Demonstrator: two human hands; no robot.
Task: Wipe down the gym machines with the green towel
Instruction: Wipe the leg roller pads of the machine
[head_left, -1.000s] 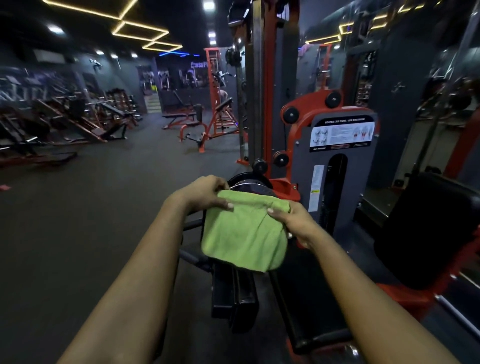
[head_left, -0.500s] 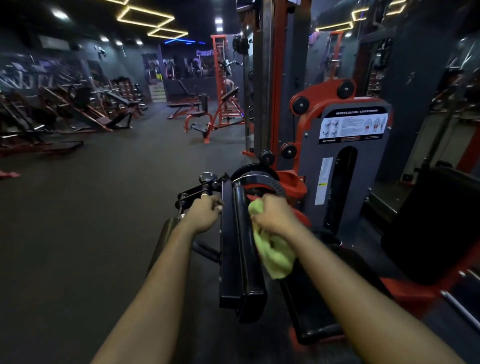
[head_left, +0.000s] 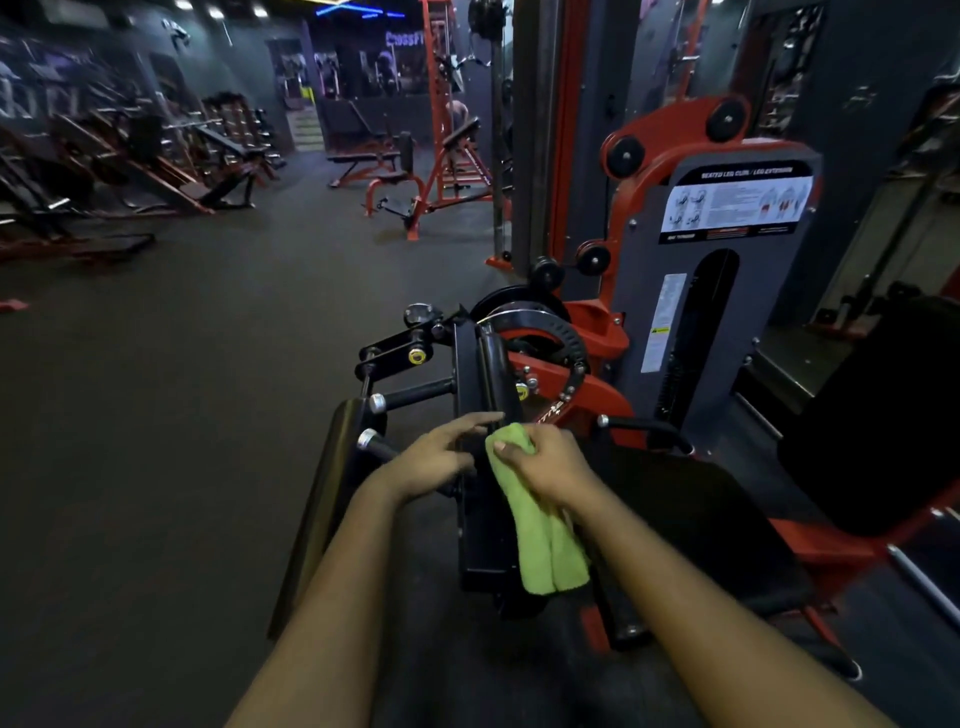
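A red and grey leg curl and extension machine (head_left: 717, 291) stands ahead of me, with an upright black pad (head_left: 480, 525) in front. My right hand (head_left: 545, 462) grips the bunched green towel (head_left: 543, 540) against the pad's right side, and the towel's loose end hangs down. My left hand (head_left: 441, 452) rests on the pad's left side with its fingers stretched forward across the edge.
The machine's black seat (head_left: 701, 530) lies to the right of the pad, and a black backrest (head_left: 883, 415) rises at far right. Chrome-tipped bars (head_left: 376, 402) stick out on the left. Dark open floor (head_left: 182, 389) spreads left, with benches and racks (head_left: 415, 171) at the back.
Both hands slid down the black pad toward me. The right hand dragged the towel lower, and the left hand let go of the bar and opened flat against the pad.
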